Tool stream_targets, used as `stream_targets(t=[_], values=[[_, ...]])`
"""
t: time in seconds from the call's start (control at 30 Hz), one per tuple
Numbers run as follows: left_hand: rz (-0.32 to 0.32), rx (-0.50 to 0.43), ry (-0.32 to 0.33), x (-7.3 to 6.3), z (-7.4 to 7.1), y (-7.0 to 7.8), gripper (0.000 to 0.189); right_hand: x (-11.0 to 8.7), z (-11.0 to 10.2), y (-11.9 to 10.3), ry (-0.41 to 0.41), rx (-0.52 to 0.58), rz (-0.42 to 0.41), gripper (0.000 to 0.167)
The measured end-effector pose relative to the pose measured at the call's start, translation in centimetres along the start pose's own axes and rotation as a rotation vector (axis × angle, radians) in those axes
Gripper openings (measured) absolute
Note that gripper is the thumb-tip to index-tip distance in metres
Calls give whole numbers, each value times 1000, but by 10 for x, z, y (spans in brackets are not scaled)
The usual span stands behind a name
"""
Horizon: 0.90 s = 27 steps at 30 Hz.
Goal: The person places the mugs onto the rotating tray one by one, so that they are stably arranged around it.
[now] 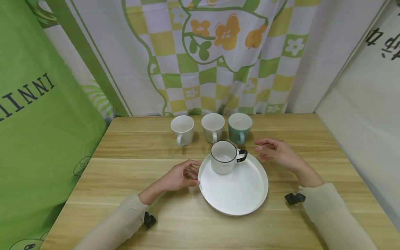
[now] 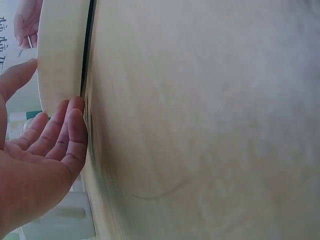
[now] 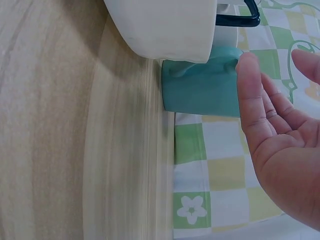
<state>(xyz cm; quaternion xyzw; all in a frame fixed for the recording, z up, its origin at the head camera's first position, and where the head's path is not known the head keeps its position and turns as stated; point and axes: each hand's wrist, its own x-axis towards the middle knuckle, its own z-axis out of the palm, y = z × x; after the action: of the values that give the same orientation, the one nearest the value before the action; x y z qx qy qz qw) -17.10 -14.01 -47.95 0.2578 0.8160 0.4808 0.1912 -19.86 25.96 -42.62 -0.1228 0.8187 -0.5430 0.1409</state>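
Note:
A round white tray (image 1: 232, 194) lies on the wooden table. On its far left part stands a white mug (image 1: 222, 166) with a black rim and a black handle (image 1: 242, 156) pointing right. My left hand (image 1: 181, 176) is at the tray's left edge, loosely bent; in the left wrist view, thumb and fingertips (image 2: 75, 102) meet the tray's side wall. To the right of the mug's handle my right hand (image 1: 276, 152) hovers with nothing in it, fingers relaxed and apart from the tray. Its view shows the tray wall (image 3: 165, 30) and a teal mug (image 3: 205, 92) beyond.
Behind the tray stand a white cup (image 1: 184, 133) at left, another white cup (image 1: 207, 132) in the middle and the teal mug (image 1: 235, 133) at right, handles toward me. A patterned curtain (image 1: 206, 93) hangs at the table's far edge, a green cloth (image 1: 47, 139) at the left.

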Motion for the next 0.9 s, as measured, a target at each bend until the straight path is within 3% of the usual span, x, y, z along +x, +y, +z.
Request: stream_targets(t=[0.33, 0.9], values=[[79, 20, -53, 2, -3, 1, 82, -1, -2, -1, 21, 6, -15, 43], [3, -4, 3, -5, -1, 2, 72, 4, -4, 3, 19, 20, 2, 44]])
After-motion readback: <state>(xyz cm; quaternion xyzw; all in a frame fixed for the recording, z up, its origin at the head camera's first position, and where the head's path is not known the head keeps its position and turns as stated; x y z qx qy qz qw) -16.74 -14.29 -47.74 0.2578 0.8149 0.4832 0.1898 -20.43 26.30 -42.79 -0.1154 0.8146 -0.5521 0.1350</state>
